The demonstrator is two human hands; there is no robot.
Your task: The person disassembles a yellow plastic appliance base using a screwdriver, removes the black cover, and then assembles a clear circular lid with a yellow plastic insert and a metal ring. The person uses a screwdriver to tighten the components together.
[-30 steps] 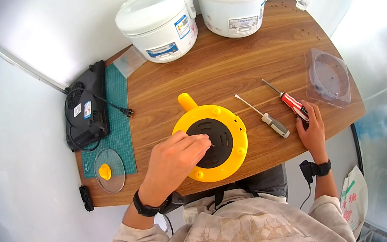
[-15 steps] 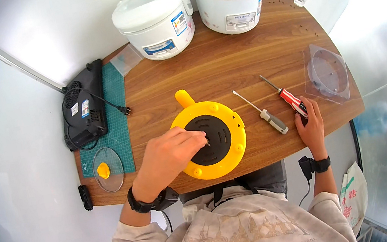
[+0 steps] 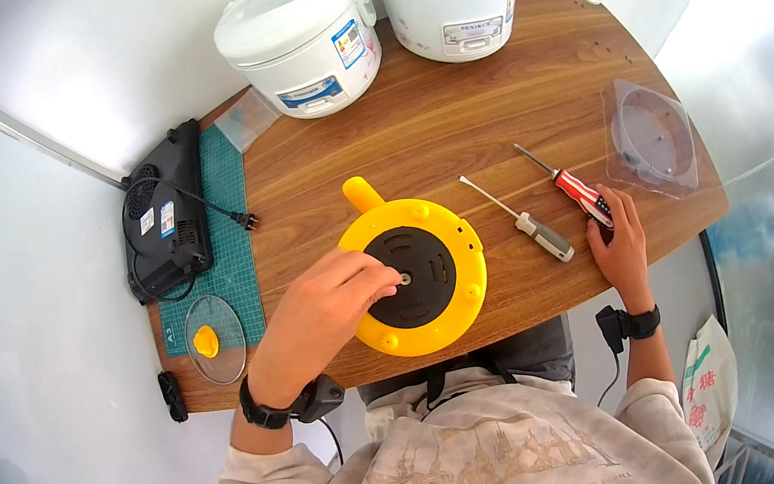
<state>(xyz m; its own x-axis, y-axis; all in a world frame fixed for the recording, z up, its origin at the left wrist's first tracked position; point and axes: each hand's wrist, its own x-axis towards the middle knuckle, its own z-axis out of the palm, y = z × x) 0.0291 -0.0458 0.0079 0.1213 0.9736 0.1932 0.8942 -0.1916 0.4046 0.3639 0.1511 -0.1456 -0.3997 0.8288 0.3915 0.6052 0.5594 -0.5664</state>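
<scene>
A yellow round pot-like appliance [image 3: 476,315] with a stub handle lies with its black slotted base [image 3: 434,297] facing up. My left hand [image 3: 324,305] is over the base's left side, thumb and fingers pinched together beside a small metal piece [image 3: 405,280] at its centre. Whatever the pinch holds, if anything, is too small to make out. At the right, my right hand [image 3: 622,243] is closed around the handle end of a screwdriver [image 3: 578,196] with a red, white and dark handle, its shaft pointing away. A grey-handled screwdriver [image 3: 542,236] lies just left of it.
Two white rice cookers [image 3: 301,53] stand at the back. A black appliance [image 3: 166,211] with a cord rests on a green cutting mat [image 3: 236,276], near a glass lid [image 3: 231,358] with a yellow knob. A clear plastic tray [image 3: 651,139] with small screws sits at the right.
My left hand has drawn slightly left from the base's centre, uncovering the small metal piece. My right hand stays at the screwdriver. The whole view has shifted slightly.
</scene>
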